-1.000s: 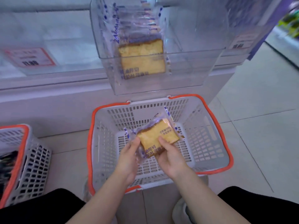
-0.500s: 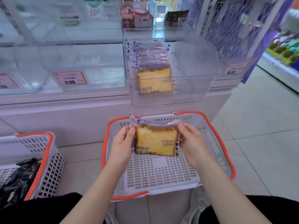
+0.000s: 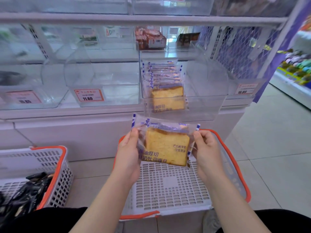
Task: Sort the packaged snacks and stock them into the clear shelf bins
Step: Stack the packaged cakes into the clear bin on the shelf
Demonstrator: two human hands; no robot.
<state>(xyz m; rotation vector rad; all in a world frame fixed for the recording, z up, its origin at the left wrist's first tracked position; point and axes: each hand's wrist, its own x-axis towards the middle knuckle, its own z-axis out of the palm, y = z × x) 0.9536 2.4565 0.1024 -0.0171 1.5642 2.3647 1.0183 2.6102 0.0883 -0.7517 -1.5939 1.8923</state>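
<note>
Clear-wrapped toast packet (image 3: 165, 145) is being held upright by 2 hands: the left hand (image 3: 128, 154) is pinching its left edge, the right hand (image 3: 206, 153) its right edge. It is hanging above the orange-rimmed basket (image 3: 168, 187), just below the clear shelf bin (image 3: 183, 106) that is holding matching packets (image 3: 164, 88).

Left basket (image 3: 50, 165) cut off; its dark packets (image 3: 25, 190) blurred.

arms: bare, no sleeves | legs: black trousers (image 3: 55, 219) | hands (image 3: 129, 153): no gloves
</note>
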